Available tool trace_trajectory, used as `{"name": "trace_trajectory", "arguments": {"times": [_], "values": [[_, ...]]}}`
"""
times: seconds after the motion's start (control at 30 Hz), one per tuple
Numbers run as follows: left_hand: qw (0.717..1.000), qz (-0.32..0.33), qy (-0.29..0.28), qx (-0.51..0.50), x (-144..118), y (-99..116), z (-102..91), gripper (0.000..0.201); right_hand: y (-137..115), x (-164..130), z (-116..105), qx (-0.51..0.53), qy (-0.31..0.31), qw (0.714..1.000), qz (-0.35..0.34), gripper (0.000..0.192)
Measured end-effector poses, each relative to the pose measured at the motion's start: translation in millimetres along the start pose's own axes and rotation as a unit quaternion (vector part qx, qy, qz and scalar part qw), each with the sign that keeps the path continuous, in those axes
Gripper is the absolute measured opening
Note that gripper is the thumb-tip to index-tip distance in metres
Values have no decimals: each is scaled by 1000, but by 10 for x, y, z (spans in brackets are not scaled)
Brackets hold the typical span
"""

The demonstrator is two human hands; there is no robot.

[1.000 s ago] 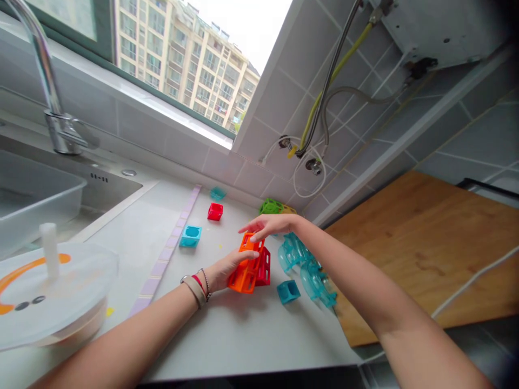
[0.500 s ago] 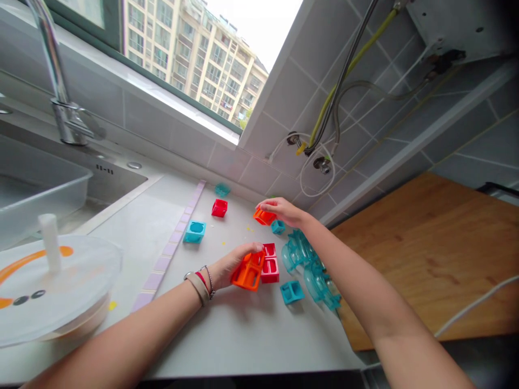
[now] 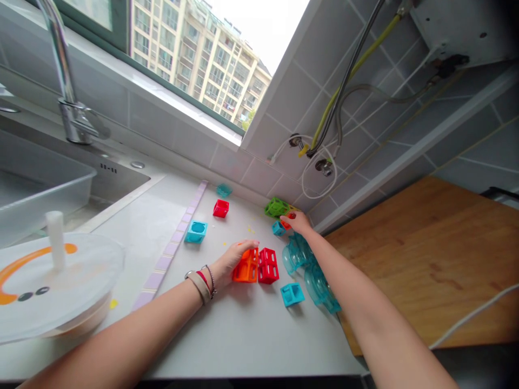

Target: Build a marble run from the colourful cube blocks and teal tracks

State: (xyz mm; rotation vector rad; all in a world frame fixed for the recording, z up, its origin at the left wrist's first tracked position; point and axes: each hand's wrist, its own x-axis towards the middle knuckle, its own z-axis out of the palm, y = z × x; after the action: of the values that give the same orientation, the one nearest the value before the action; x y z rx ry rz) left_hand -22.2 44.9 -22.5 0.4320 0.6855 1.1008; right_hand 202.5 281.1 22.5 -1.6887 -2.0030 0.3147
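My left hand (image 3: 234, 262) is closed around an orange hollow building block (image 3: 246, 268) with cut-out windows. Right beside that piece stands a red block (image 3: 268, 265). At the back of the counter, the fingers of my right hand (image 3: 299, 222) are closed on an orange block (image 3: 287, 221), which they partly hide. A small teal cube (image 3: 278, 228) lies just left of those fingers, and a green block (image 3: 277, 207) lies behind them. Under my right forearm are clear teal curved pieces (image 3: 317, 281). Another teal cube (image 3: 292, 294) sits nearer the front edge.
On the left of the counter (image 3: 243, 340) lie a red cube (image 3: 221, 208), a teal cube (image 3: 196, 232) and a clear teal piece (image 3: 224, 190), beside a lilac strip (image 3: 170, 243). A lidded round container (image 3: 89, 265), sink and wooden board (image 3: 413, 259) flank the area.
My right hand has moved right and back with the orange block, toward the green block, which now shows. My left hand has set its orange block more upright beside the red one.
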Motion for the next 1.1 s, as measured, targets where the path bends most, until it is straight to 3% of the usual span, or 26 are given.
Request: {"name": "trace_trajectory", "arguments": {"times": [0.23, 0.43, 0.57, 0.6, 0.67, 0.73, 0.8, 0.9, 1.1], "values": [[1000, 16, 13, -4, 73, -32, -34, 39, 62, 34, 170, -104, -70, 991, -47, 60], [999, 32, 33, -16, 111, -52, -52, 36, -39, -59, 130, -61, 36, 995, -76, 51], [998, 24, 48, -43, 111, -24, -40, 37, -323, -624, 34, -27, 141, 972, -189, 40], [997, 24, 53, -49, 116, -19, -41, 38, -405, -858, 20, -3, 136, 968, -211, 37], [996, 27, 61, -54, 130, -13, -47, 39, -543, -1384, 30, 31, 65, 971, -227, 31], [996, 33, 63, -54, 146, -14, -61, 41, -626, -1886, 104, 7, -3, 980, -200, 27], [996, 46, 67, -45, 160, -24, -80, 40, -658, -2245, 234, -42, -4, 986, -158, 33], [995, 77, 70, -3, 178, -57, -108, 40, -662, -2433, 453, -35, 30, 993, -110, 45], [978, 135, 78, 142, 155, -82, -101, 43, -631, -2340, 649, 143, 98, 981, -86, 29]]}}
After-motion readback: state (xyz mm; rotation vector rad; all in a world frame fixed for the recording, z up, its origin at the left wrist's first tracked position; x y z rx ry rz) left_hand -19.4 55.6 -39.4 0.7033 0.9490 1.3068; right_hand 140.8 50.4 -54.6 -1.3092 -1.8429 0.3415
